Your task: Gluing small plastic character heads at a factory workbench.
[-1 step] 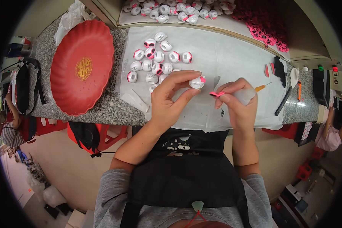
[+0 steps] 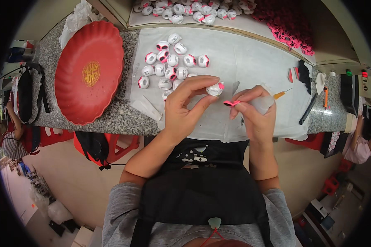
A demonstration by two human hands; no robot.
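Between thumb and fingertips, my left hand [image 2: 185, 105] pinches a small white rounded plastic piece [image 2: 214, 89] with a pink patch on its right side. My right hand [image 2: 257, 113] is closed to its right, pinching a small pink-and-black part [image 2: 231, 103] that points toward the white piece without touching it. Tucked in the same hand is a translucent squeeze bottle [image 2: 264, 103] with an orange needle tip [image 2: 279, 95] aimed up and right. Just beyond my left hand, several similar white pieces [image 2: 165, 84] with pink and black trim lie on the white sheet [image 2: 243, 53].
A large red scalloped tray [image 2: 107, 74] stands left on the speckled counter. More white pieces [image 2: 176, 19] and a pile of pink-and-black parts [image 2: 292, 37] fill the raised shelf behind. At the right lie red scraps [image 2: 290, 76], black cloth [image 2: 304, 76] and an orange cutter [image 2: 325, 99].
My right hand has shifted slightly left, bringing the pink-and-black part closer to the white piece. My left hand has barely moved.
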